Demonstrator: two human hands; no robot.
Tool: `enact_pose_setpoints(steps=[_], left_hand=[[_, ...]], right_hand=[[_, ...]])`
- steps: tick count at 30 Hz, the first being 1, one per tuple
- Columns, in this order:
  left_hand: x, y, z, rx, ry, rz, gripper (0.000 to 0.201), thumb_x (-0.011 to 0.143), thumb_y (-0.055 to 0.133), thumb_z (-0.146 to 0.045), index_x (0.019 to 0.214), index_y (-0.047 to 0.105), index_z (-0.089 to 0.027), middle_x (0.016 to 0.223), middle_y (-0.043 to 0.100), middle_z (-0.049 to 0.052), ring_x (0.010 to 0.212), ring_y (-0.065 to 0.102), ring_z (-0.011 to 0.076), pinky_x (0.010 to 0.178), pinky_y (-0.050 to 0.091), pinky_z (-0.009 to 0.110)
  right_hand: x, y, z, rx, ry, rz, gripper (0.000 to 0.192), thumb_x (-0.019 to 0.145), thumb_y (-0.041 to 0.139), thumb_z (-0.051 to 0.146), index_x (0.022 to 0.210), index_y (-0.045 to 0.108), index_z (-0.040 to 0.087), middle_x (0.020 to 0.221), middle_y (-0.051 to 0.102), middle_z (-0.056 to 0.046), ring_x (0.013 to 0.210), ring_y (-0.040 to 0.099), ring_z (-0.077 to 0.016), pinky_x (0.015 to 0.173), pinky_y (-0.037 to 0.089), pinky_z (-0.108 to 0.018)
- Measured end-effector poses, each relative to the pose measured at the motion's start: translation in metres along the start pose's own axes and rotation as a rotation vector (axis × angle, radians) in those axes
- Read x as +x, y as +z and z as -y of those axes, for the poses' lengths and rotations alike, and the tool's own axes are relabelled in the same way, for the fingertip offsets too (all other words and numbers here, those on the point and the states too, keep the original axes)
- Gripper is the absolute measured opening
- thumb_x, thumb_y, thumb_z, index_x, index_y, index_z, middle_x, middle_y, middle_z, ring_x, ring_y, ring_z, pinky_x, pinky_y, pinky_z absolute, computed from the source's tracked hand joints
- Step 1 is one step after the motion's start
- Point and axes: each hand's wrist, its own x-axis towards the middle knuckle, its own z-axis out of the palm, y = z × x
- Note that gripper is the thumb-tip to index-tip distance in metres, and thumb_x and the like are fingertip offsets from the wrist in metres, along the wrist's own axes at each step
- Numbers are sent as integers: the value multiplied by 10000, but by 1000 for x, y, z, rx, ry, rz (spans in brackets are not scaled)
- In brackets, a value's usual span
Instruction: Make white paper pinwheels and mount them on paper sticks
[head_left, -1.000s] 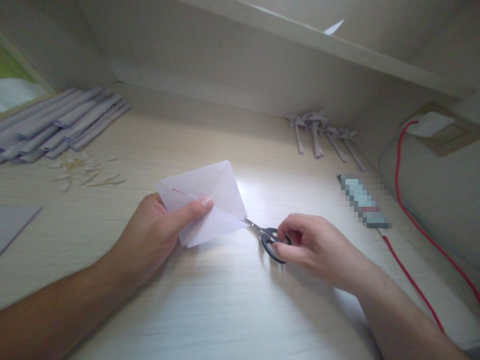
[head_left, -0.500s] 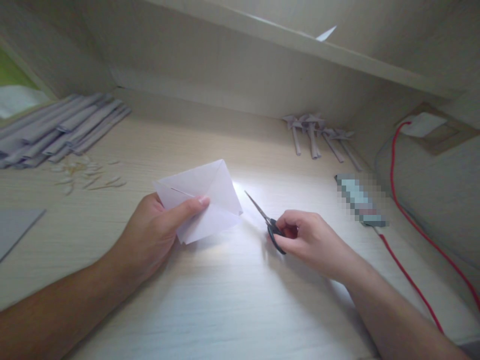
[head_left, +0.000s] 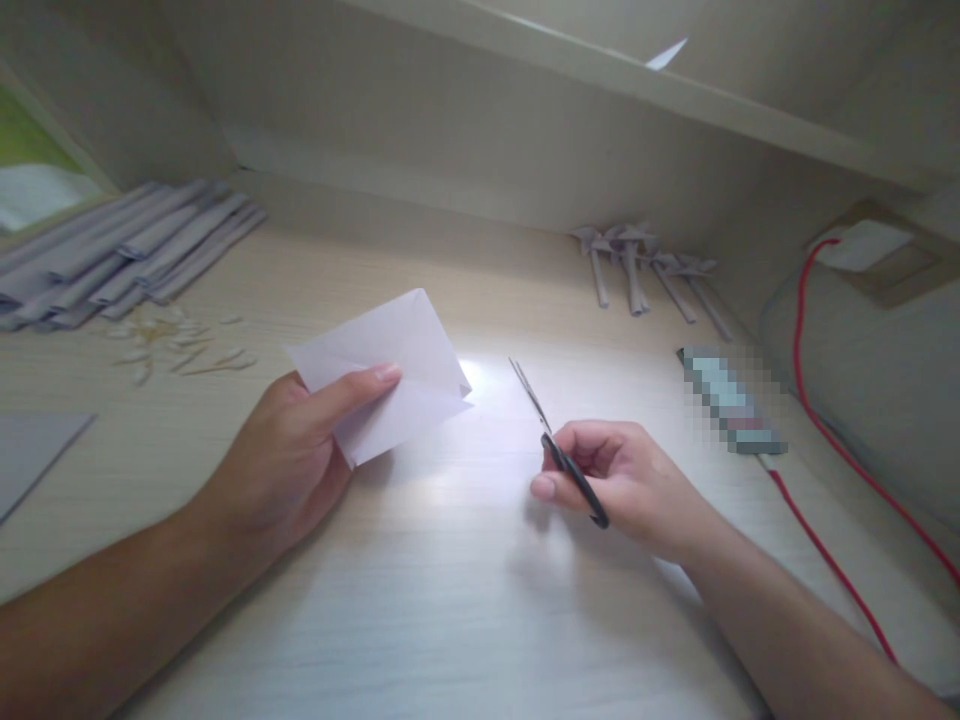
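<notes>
In the head view, a white square of creased paper (head_left: 409, 335) is pinched in my left hand (head_left: 300, 450), the thumb lying across its face and the fingers hidden behind it. A cut splits its right edge near the corner. My right hand (head_left: 622, 480) is closed on a pair of scissors (head_left: 574, 470) with black handles. Their thin blades point up and to the left, almost together, and stay apart from the paper. Both hands are raised over the light wooden desk (head_left: 420, 620).
Rolled paper tubes (head_left: 150, 250) are heaped at the left, with cotton swabs (head_left: 180, 345) before them. Grey paper (head_left: 37, 450) lies at the left edge. Several paper pinwheels (head_left: 637, 260) rest at the back right. A phone (head_left: 727, 400) with a red cable (head_left: 832, 560) lies at the right.
The paper has shifted up and left with my left hand, tilting slightly. The scissors have turned in my right hand, so their handles now slant down to the right and the blades stand steeper.
</notes>
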Motion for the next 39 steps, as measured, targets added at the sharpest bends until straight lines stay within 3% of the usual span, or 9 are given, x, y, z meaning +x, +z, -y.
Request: enact_pose_setpoints(steps=[3,8,18,39], left_hand=[[6,-1,5,-17,69,-44,253,812,784,-188,1060,766,-145,938,814,26,790,754,204,555,565,201],[9,-3,9,-45,121,-44,247,782,831,-217,1007,770,-136,956,811,67,776,754,201,652,623,240],[7,-3,9,4,96,-38,241,749,854,-244,950,777,-134,931,803,58,653,694,157,616,604,233],[5,-3,8,21,120,-42,214,777,837,-242,967,796,-154,927,800,49,740,726,173,685,622,234]], right_hand=[[-3,3,1,-54,-14,43,265,733,896,373,789,757,154,673,595,14,614,461,-107,545,318,-246],[-4,7,-1,-101,-95,52,254,711,924,366,787,791,164,784,650,-8,658,489,-106,564,344,-245],[-3,10,0,-57,1,61,299,655,960,369,699,766,146,626,575,17,579,446,-90,488,295,-224],[-3,11,0,-31,43,53,335,659,953,368,644,712,135,584,504,41,549,403,-74,468,263,-213]])
